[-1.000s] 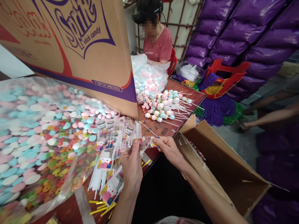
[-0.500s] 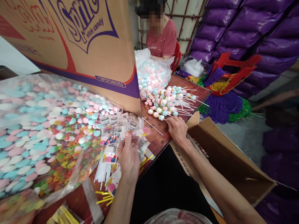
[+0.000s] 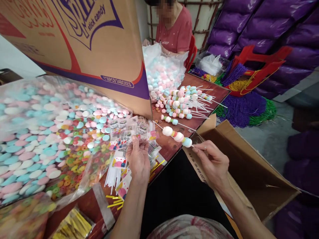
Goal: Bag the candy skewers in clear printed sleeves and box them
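Candy skewer (image 3: pixel 178 136) by its end in the right grip (image 3: pixel 213 160)

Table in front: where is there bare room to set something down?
The table has a small patch between the packets, held skewer and near edge; another between the marshmallow bag, skewer pile and far edge. Crowded: around the left hand, with packets, white sticks and yellow ties.

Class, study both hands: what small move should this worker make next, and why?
Probably, the right hand should guide the marshmallow skewer toward the printed clear bag. It pinches the skewer at one end, leaving the marshmallows uncovered, while the left hand holds the bag close by, and the candy is not yet inside.
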`<state>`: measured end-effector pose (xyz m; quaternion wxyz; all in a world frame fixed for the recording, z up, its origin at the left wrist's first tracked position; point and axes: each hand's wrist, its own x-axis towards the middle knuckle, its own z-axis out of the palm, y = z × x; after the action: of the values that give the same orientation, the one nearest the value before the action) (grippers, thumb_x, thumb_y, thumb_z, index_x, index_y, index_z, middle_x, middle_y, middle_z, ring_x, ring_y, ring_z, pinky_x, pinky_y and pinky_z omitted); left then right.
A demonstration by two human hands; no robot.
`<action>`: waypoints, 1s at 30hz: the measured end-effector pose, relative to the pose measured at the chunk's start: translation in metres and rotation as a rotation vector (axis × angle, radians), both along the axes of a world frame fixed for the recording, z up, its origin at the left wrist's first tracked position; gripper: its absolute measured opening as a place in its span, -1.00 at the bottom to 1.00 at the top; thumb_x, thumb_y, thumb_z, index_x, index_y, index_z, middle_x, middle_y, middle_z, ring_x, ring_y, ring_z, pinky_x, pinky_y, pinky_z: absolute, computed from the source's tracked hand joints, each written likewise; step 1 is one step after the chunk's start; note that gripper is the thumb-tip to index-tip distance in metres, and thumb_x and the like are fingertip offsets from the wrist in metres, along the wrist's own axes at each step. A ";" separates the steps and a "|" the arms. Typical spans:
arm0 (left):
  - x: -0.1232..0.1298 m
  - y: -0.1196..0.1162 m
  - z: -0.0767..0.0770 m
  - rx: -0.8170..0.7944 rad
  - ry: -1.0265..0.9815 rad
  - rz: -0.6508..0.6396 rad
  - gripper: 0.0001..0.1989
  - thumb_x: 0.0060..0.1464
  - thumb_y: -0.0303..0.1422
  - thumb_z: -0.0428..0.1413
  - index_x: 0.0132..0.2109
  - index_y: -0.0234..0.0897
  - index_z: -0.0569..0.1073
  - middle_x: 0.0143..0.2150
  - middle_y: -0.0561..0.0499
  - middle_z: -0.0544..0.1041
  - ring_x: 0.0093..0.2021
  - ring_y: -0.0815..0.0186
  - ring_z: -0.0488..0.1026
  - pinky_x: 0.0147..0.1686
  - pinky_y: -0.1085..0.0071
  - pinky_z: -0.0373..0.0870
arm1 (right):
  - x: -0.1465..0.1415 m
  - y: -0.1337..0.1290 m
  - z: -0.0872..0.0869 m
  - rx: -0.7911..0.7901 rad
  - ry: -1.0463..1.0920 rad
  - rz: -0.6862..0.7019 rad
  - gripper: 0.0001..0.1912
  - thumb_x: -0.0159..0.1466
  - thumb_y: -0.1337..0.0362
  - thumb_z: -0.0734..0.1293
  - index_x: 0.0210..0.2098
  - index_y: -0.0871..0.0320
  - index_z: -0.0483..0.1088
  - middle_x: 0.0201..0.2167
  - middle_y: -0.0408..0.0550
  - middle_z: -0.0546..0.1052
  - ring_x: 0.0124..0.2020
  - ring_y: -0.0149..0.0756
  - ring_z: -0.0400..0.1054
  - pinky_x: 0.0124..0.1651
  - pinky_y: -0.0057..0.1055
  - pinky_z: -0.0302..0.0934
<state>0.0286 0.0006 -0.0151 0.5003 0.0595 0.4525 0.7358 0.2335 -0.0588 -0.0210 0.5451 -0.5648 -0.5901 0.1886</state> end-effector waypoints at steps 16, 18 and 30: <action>0.004 0.001 -0.008 0.032 0.531 0.045 -0.62 0.04 -0.05 0.21 -0.37 -0.29 0.35 -0.46 0.13 0.42 -0.47 0.45 0.36 -0.40 0.46 0.35 | 0.022 -0.008 0.003 0.142 -0.380 0.114 -0.85 0.31 0.40 0.34 -0.22 0.05 0.55 -0.38 -0.09 0.52 -0.34 -0.29 0.36 -0.24 -0.26 0.20; 0.002 0.002 -0.010 0.025 0.552 0.061 -0.62 0.06 -0.04 0.19 -0.36 -0.29 0.34 -0.46 0.14 0.41 -0.46 0.45 0.35 -0.38 0.46 0.35 | 0.019 -0.009 0.002 0.133 -0.338 0.120 -0.83 0.31 0.42 0.34 -0.21 0.05 0.54 -0.37 -0.09 0.51 -0.33 -0.29 0.36 -0.25 -0.28 0.22; 0.005 0.000 -0.005 0.026 0.463 0.074 -0.59 0.05 -0.06 0.21 -0.43 -0.25 0.25 -0.55 0.20 0.29 -0.58 0.49 0.25 -0.53 0.50 0.27 | 0.007 -0.016 0.000 0.243 -0.422 0.102 -0.74 0.23 0.55 0.38 -0.16 0.10 0.49 -0.38 -0.07 0.47 -0.34 -0.30 0.31 -0.29 -0.30 0.21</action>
<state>0.0334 0.0005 -0.0206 0.3551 0.2166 0.5474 0.7261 0.2405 -0.0749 -0.0208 0.4636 -0.4917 -0.7368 0.0214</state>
